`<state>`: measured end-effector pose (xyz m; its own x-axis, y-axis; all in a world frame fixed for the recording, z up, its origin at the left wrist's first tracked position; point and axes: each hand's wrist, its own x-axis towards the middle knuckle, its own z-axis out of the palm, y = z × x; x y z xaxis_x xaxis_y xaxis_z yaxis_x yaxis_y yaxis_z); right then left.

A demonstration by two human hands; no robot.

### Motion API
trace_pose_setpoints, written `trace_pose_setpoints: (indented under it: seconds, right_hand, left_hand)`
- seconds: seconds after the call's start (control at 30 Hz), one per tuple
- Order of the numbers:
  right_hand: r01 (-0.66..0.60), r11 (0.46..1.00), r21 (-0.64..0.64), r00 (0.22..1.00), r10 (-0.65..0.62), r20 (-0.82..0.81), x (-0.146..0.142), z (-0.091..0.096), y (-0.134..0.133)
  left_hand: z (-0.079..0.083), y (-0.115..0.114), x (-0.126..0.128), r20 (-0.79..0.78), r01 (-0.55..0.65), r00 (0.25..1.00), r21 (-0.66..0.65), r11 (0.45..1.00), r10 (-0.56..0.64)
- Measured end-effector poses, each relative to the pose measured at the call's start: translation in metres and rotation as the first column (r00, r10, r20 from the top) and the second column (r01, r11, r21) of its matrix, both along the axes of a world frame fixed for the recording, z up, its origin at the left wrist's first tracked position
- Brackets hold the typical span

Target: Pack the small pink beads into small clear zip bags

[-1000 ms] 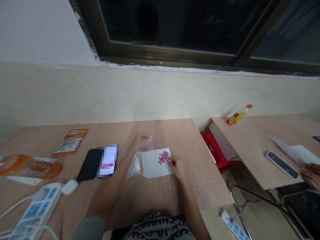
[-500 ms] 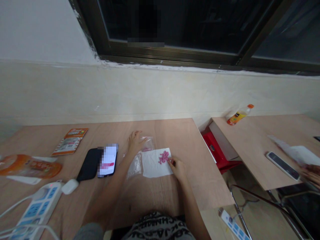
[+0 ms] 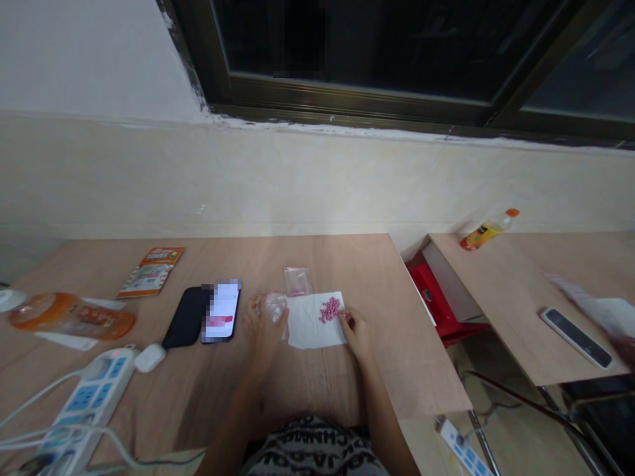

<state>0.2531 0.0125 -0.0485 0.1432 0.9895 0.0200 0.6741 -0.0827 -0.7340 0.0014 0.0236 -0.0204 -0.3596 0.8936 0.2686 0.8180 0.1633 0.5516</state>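
A white sheet, paper or tissue [image 3: 310,334], lies on the table, with a loose cluster of small pink beads [image 3: 329,309] on its right part. My left hand [image 3: 262,330] is closed around a crumpled clear plastic bag [image 3: 276,305] at the sheet's left edge. Behind the sheet lies a small clear bag [image 3: 297,281] with some pink bits at its bottom. At the sheet's right edge, beside the beads, my right hand [image 3: 358,334] has its thumb and forefinger pinched together; what is between them is too small to make out.
Left of my hands lie a lit phone [image 3: 225,307], a dark flat case [image 3: 186,320], an orange packet [image 3: 151,271], an orange bottle on its side [image 3: 74,317] and a power strip [image 3: 94,396] with cables. A second table [image 3: 520,284] bears a juice bottle [image 3: 486,231] and a long device [image 3: 575,336].
My left hand has come back toward me from the small clear bag and now grips the crumpled bag. My right hand stays at the sheet's edge. The view has shifted slightly.
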Motion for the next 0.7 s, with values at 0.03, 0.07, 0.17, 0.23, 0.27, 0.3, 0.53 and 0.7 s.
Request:
trace_pose_setpoints:
  seconds: [0.03, 0.07, 0.17, 0.23, 0.27, 0.3, 0.53, 0.7]
  right_hand:
    - [0.003, 1.000, -0.001, 1.000, -0.003, -0.001, 0.000, 0.000, 0.000]
    - [0.005, 1.000, 0.000, 1.000, -0.005, -0.002, 0.000, -0.001, 0.000]
    - [0.013, 1.000, 0.005, 1.000, -0.013, -0.003, 0.000, -0.001, 0.000]
    - [0.007, 1.000, 0.009, 1.000, -0.007, -0.008, -0.001, -0.001, 0.000]
    - [0.005, 1.000, 0.010, 1.000, -0.005, -0.008, -0.001, 0.000, 0.000]
    - [0.007, 1.000, 0.011, 1.000, -0.007, -0.005, -0.001, 0.000, 0.000]
    - [0.009, 1.000, -0.006, 1.000, -0.009, -0.018, -0.001, 0.002, 0.000]
    - [0.037, 0.999, 0.005, 0.997, -0.037, -0.066, 0.000, 0.003, -0.001]
  left_hand:
    - [-0.002, 0.001, 0.002, -0.004, -0.006, 1.000, 0.010, 1.000, 0.006]
    - [-0.003, 0.002, 0.004, -0.010, -0.012, 1.000, 0.016, 1.000, 0.012]
    - [0.001, 0.002, 0.007, -0.022, -0.021, 1.000, 0.003, 1.000, 0.021]
    - [0.007, 0.001, 0.008, 0.001, -0.019, 1.000, -0.008, 1.000, 0.019]
    - [0.010, 0.000, 0.008, 0.022, -0.020, 1.000, -0.006, 1.000, 0.020]
    - [0.013, -0.001, 0.008, 0.045, -0.020, 0.999, 0.001, 1.000, 0.019]
    - [0.029, -0.003, 0.005, 0.199, 0.033, 0.979, 0.099, 0.995, -0.052]
    - [0.040, -0.004, 0.013, 0.223, 0.123, 0.964, 0.120, 0.985, -0.147]
